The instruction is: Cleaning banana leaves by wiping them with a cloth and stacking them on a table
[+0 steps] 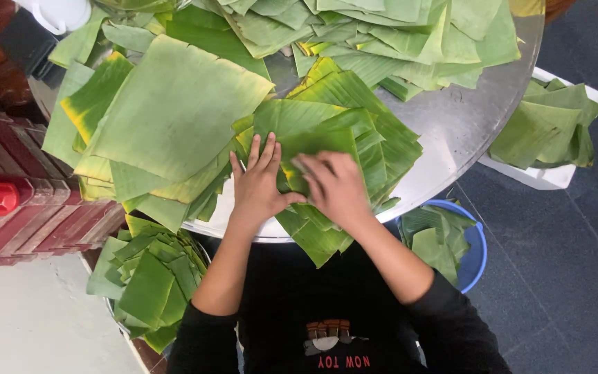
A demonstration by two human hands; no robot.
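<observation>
On round metal table, both hands flat on banana-leaf stack, perhaps pointing upper-right

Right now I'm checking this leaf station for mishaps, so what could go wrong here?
The leaf stack under the left hand and right hand overhangs the metal table's edge, so leaves might slide off toward the blue tub. The right hand looks blurred, so it may be moving quickly; that could tear a leaf.

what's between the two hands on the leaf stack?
Head view: a strip of the top banana leaf shows between the left hand and right hand. Nothing else lies in the gap; the left thumb nearly reaches the right hand.
</observation>
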